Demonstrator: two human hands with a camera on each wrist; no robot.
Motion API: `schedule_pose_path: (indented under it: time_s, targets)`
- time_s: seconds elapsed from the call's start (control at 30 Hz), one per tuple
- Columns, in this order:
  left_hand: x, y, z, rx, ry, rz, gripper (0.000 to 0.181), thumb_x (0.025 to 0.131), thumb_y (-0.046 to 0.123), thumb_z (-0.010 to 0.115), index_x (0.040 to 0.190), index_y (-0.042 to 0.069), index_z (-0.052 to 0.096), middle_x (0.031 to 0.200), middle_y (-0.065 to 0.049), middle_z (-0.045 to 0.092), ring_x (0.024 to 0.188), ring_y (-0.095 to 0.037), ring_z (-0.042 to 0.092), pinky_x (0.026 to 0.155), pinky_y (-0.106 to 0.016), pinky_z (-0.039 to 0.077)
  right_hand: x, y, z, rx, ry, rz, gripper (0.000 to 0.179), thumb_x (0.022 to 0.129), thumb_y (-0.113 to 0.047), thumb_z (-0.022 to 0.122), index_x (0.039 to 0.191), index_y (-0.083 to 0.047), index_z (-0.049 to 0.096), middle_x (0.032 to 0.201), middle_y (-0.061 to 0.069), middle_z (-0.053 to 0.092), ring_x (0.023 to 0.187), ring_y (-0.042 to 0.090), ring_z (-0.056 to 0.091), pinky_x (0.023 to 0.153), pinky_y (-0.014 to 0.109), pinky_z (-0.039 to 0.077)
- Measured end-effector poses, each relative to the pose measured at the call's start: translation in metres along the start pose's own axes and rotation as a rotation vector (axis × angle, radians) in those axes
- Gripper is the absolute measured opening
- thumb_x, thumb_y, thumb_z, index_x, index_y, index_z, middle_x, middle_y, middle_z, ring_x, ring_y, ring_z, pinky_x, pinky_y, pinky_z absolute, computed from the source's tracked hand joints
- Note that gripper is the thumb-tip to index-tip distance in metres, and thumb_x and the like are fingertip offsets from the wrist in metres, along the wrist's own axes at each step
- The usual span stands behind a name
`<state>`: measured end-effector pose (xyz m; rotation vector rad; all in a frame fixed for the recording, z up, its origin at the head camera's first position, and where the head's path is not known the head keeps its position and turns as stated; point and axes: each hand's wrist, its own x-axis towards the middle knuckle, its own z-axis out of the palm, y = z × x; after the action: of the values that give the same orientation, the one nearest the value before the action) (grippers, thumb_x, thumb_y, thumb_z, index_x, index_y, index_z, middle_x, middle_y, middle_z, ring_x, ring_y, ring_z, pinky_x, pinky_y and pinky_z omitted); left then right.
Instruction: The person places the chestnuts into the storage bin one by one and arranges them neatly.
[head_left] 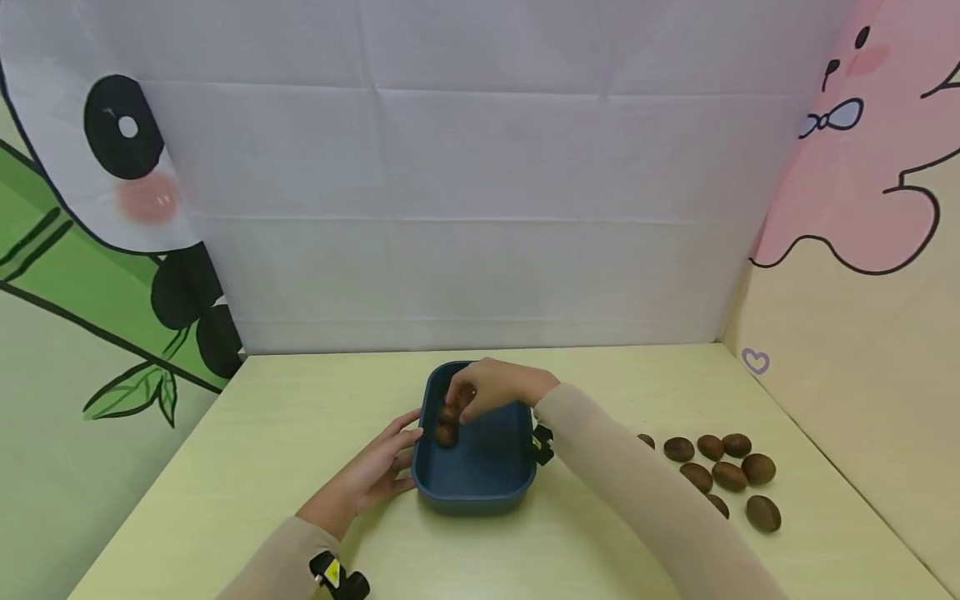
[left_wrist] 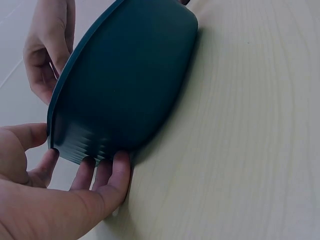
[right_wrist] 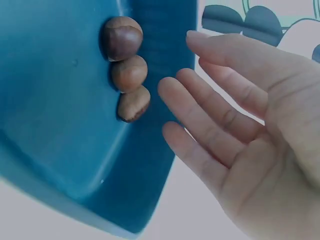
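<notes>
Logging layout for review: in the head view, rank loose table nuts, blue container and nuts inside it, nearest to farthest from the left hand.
1. Blue container, touching left hand
2. Nuts inside, left half
3. Table nuts, far right

Chestnuts [head_left: 446, 436] in tray [head_left: 491, 467] (others [head_left: 730, 477] to its right)

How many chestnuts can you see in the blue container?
3 visible. In the right wrist view, a top chestnut, middle chestnut and bottom chestnut line one wall of the blue container. In the head view, the right hand may hide more.
</notes>
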<state>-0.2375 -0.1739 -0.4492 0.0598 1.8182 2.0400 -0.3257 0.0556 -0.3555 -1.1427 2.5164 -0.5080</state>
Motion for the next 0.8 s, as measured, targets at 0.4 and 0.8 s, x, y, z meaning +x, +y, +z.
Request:
schedule_pose_path:
  time_s: [0.4,0.8]
  targets:
    - [0.0,0.0,0.002,-0.007,0.013,0.0,0.057,0.108,0.03,0.046,0.159,0.022,0.021,0.146,-0.02,0.045,0.122,-0.028,0.057,0.09,-0.043,0.049,-0.049,0.023,-0.014,0.037,0.048,-0.031,0.026,0.09,-0.016,0.078,0.115,-0.016,0.069,0.105,0.003,0.07,0.093,0.007,0.064,0.082,0.027,0.052]
    - [0.002,-0.001,0.0,-0.003,0.01,-0.002,0.06,0.106,0.033,0.049,0.159,0.022,0.022,0.144,-0.018,0.049,0.123,-0.027,0.057,0.089,-0.043,0.049,-0.116,0.072,-0.025,0.126,0.1,0.04,0.026,0.091,-0.016,0.076,0.116,-0.017,0.069,0.097,-0.006,0.068,0.093,0.013,0.067,0.082,0.033,0.053]
